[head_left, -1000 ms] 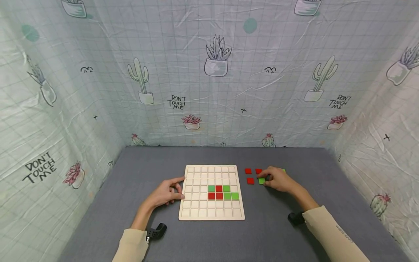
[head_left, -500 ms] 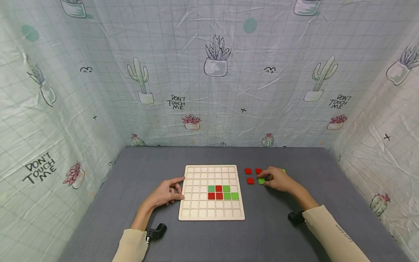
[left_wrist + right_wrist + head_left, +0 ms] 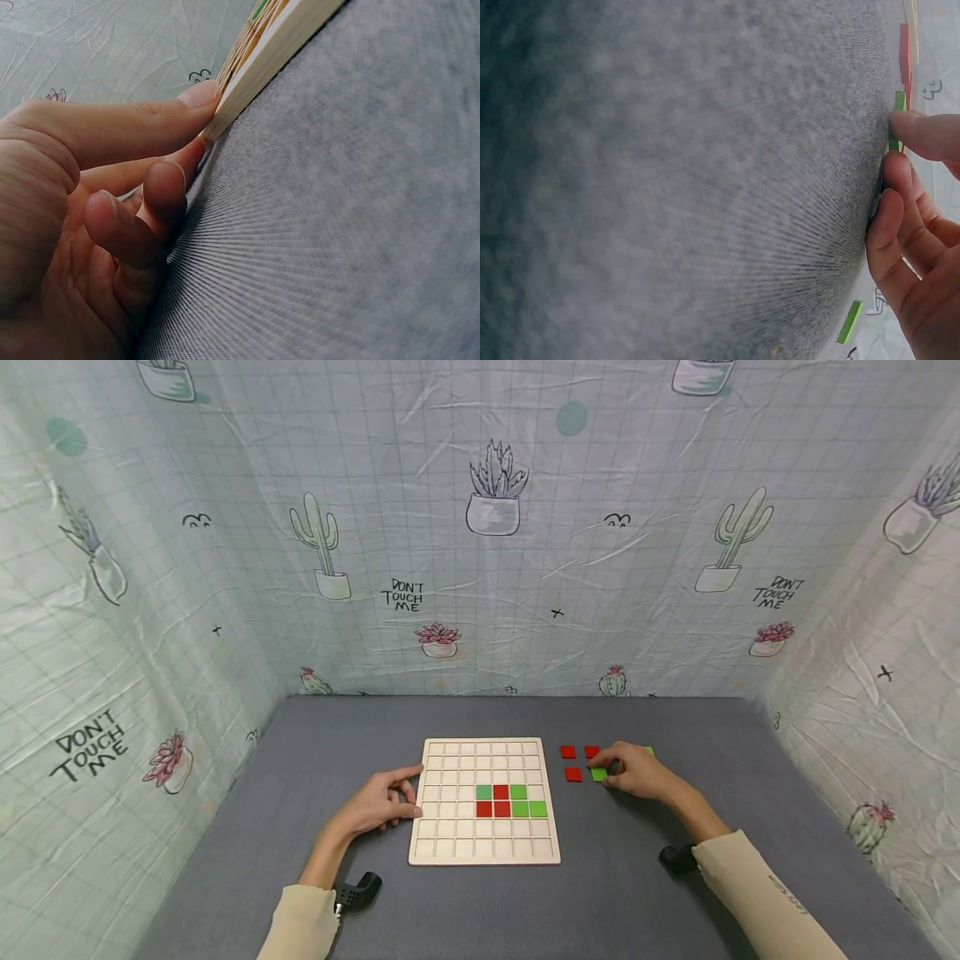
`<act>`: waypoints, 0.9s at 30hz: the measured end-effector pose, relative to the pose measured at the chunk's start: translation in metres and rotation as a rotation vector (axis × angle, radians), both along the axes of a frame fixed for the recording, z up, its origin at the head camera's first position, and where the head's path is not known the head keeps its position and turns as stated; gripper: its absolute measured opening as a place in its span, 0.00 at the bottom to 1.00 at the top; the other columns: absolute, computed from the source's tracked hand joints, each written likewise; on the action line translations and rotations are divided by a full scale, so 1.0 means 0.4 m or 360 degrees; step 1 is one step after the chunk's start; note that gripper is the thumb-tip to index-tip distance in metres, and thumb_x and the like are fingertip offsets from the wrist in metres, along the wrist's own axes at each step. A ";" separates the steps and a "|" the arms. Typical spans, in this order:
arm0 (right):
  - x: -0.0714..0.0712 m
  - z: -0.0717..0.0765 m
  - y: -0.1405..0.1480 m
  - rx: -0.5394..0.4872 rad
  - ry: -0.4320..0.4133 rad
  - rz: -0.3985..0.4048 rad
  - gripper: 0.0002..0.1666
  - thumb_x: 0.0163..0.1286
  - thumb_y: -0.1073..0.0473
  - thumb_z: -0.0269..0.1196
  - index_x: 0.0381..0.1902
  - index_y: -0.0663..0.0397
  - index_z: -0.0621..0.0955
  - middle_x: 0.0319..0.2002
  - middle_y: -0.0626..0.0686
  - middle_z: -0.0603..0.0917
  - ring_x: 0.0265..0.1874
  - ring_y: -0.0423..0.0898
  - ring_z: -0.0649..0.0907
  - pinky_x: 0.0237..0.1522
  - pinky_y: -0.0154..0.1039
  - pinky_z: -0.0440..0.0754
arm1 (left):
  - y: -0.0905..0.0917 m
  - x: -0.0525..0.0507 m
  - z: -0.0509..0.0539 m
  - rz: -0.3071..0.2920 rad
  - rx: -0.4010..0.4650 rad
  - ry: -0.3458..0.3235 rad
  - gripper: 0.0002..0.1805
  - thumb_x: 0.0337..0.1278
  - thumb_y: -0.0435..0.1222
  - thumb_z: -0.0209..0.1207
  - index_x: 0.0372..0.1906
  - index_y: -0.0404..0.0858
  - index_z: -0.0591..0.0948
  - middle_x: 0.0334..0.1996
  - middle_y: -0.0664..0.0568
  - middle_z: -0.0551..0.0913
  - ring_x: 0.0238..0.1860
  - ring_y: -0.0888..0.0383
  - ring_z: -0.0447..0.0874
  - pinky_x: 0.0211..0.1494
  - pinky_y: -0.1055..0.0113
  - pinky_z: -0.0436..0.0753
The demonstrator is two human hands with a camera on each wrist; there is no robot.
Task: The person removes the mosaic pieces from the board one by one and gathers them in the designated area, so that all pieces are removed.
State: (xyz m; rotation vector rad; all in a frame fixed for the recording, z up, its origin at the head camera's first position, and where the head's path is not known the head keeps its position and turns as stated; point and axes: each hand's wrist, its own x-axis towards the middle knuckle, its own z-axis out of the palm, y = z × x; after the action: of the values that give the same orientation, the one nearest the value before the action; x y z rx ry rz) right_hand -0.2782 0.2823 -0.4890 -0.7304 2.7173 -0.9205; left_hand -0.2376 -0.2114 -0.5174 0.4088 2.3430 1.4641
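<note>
A pale wooden grid board [image 3: 446, 846] lies on the grey cloth, with several red and green square tiles set in its right-hand cells. My left hand [image 3: 371, 804] touches the board's left edge, the straight index finger higher up and the thumb lower; its other fingers bend inward. In the left wrist view the thumb [image 3: 150, 131] meets the board's side [image 3: 251, 79]. To the right of the board, my right hand [image 3: 636, 770] pinches a green tile [image 3: 598, 774] between thumb and index finger, at table level. The right wrist view shows the thumb against this green tile [image 3: 899, 101].
Loose red tiles [image 3: 573, 774] lie between the board and my right hand. Another green tile [image 3: 650, 750] is partly hidden behind that hand. Printed fabric walls [image 3: 495, 635] enclose the grey table [image 3: 345, 735] at the back and sides.
</note>
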 end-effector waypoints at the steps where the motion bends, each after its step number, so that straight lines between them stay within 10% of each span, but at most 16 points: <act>1: 0.000 0.000 0.000 -0.0003 0.0002 0.0000 0.20 0.62 0.69 0.71 0.54 0.62 0.87 0.46 0.59 0.84 0.32 0.39 0.77 0.34 0.34 0.78 | 0.000 0.000 -0.001 -0.0001 0.0001 0.0001 0.45 0.57 0.36 0.73 0.78 0.35 0.66 0.37 0.49 0.80 0.19 0.63 0.72 0.17 0.68 0.71; 27: -0.019 0.022 -0.102 0.0041 0.0165 0.0076 0.21 0.64 0.61 0.74 0.55 0.56 0.87 0.46 0.56 0.85 0.28 0.36 0.79 0.34 0.34 0.79 | -0.004 -0.004 -0.002 -0.0003 -0.0004 0.0005 0.44 0.58 0.36 0.73 0.78 0.35 0.66 0.37 0.46 0.81 0.18 0.62 0.72 0.16 0.67 0.70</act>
State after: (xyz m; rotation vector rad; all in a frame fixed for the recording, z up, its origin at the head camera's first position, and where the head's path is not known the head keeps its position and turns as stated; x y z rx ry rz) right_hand -0.2857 0.2417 -0.4802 -0.8573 2.7815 -0.8587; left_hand -0.2391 -0.2128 -0.5183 0.4132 2.3461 1.4609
